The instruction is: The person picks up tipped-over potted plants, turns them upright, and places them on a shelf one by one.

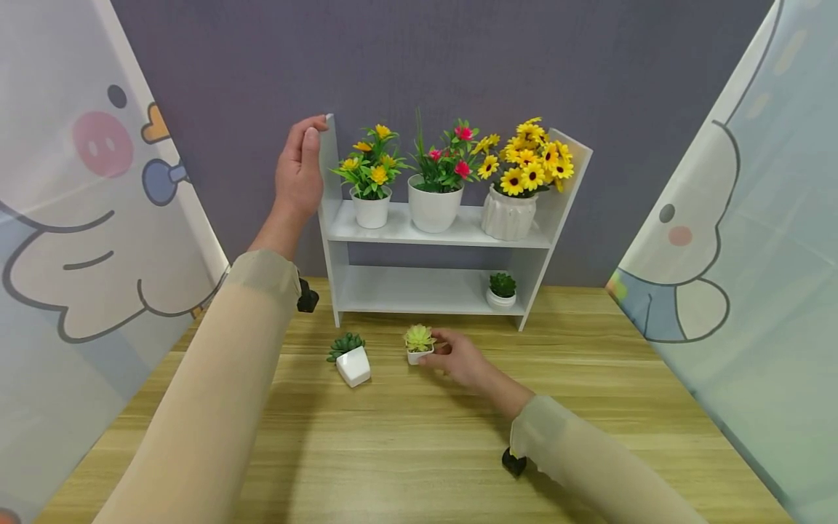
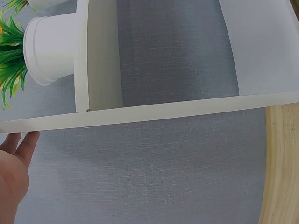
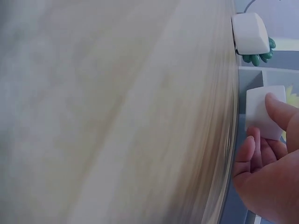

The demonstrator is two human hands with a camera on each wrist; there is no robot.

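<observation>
My left hand (image 1: 300, 171) is raised to the upper left corner of a white two-tier shelf (image 1: 441, 302). In the left wrist view, fingertips of the left hand (image 2: 15, 168) touch the outside of its side panel (image 2: 154, 112). Down on the table, my right hand (image 1: 461, 358) holds a light green potted succulent (image 1: 420, 342) by its white pot. The right wrist view has the thumb on this pot (image 3: 264, 112) and the fingers bent beside it. Left of it, a dark green potted succulent (image 1: 353, 364) lies tipped over.
Along the upper tier stand a yellow-flowered pot (image 1: 372, 211), a red-flowered pot (image 1: 435, 204) and a ribbed sunflower pot (image 1: 509, 215). A small succulent in a round pot (image 1: 502, 295) sits at the lower tier's right end. The wooden table (image 1: 393, 451) meets a grey wall (image 1: 458, 58).
</observation>
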